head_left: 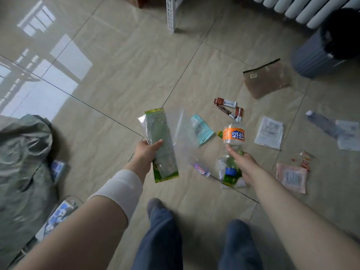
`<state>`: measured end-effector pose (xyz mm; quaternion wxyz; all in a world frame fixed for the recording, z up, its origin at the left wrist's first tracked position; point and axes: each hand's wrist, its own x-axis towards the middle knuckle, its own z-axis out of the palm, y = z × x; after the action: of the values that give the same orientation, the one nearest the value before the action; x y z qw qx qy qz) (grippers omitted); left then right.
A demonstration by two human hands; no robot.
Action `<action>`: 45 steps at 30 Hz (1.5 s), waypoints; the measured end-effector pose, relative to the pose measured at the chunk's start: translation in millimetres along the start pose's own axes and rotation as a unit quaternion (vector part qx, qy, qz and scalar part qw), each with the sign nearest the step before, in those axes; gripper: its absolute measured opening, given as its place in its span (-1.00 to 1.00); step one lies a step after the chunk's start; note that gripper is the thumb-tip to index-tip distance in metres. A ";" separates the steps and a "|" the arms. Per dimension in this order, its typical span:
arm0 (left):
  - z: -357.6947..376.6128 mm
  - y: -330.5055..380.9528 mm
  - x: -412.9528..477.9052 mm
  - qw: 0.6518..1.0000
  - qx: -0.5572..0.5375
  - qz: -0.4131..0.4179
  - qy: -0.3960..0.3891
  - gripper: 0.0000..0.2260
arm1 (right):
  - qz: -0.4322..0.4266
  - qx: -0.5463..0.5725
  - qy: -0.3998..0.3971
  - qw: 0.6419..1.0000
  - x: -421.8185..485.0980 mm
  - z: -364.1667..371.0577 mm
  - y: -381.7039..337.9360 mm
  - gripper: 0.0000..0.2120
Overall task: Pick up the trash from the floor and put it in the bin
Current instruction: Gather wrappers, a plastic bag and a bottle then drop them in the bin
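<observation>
My left hand grips a long green and clear plastic wrapper, held above the floor. My right hand is closed around an empty clear bottle with an orange label, together with a crumpled green bottle with a blue cap. The blue-grey bin with a black liner stands at the far right. Trash lies on the tiles between: a clear zip bag, a teal packet, brown sachets, a brown pouch, white papers, a pink packet.
A grey-green bag lies at the left with blue and white packages beside it. A white radiator and a white rack leg stand at the back. A clear bottle lies at the right. My legs are at the bottom.
</observation>
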<state>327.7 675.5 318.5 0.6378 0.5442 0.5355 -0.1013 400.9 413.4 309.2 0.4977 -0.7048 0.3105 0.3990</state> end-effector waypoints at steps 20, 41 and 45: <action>20.6 230.9 138.6 0.992 0.108 0.036 -0.055 -0.89 | 0.020 0.110 0.032 0.993 62.1 72.6 -181.4 -0.41; 257.8 514.7 278.0 0.958 0.242 0.055 -0.145 -0.85 | 0.036 0.282 0.180 0.942 183.2 12.6 -440.8 -0.34; 335.3 536.8 266.3 0.937 0.283 0.072 -0.189 -0.87 | 0.045 0.340 0.197 0.919 192.9 -30.6 -458.5 -0.24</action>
<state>1010.1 735.0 366.0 0.5527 0.7098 0.3135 -0.3039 885.7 519.5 354.8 0.6179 -0.5429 0.5501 0.1445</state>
